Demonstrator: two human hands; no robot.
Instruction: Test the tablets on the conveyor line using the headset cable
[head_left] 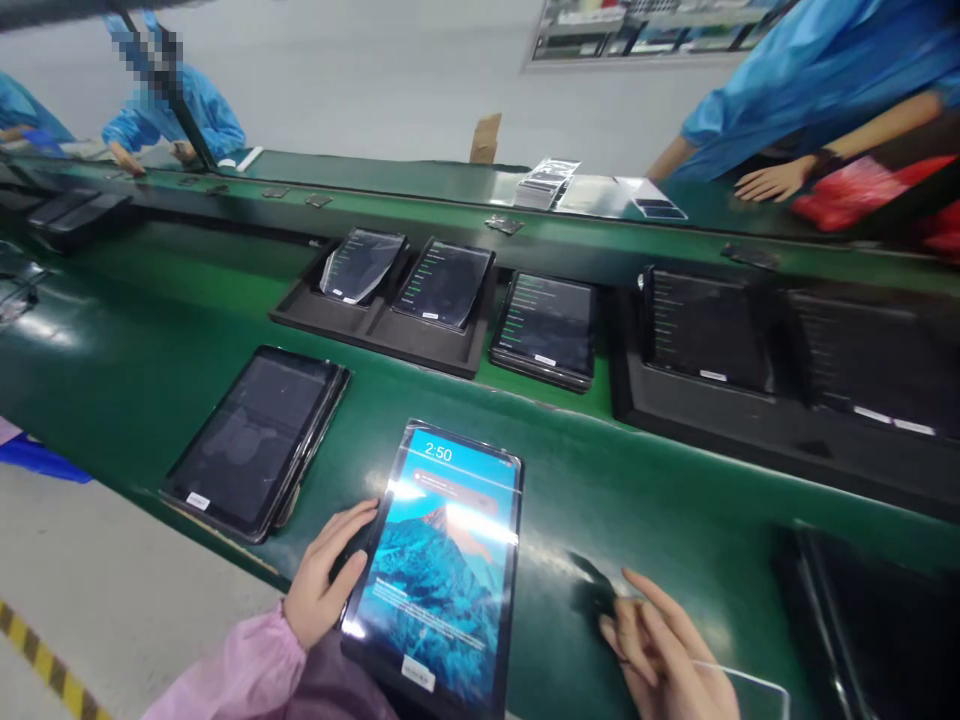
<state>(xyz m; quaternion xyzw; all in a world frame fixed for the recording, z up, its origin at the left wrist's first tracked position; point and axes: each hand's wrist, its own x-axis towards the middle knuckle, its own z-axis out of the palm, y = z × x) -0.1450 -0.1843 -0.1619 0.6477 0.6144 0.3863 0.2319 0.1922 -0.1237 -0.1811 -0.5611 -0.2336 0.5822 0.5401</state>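
Observation:
A tablet (442, 570) with a lit screen, showing 2:50 over a mountain picture, lies face up in front of me at the near edge of the bench. My left hand (330, 570) grips its left edge, thumb and fingers against the side. To the right of the tablet, my right hand (664, 655) is over the bench, index finger stretched out and the others loosely bent. I see nothing between its fingers. A thin, pale-edged outline (780, 688) runs beside that hand; its kind is unclear. Left of my left hand lies a stack of dark tablets (255, 440).
Behind, black trays (375, 335) hold dark-screened tablets (442, 280); another tablet stack (546, 325) sits between trays. A blurred dark stack (877, 620) is at the near right. Co-workers in blue sleeves (772, 90) are across the bench, near red plastic (862, 195).

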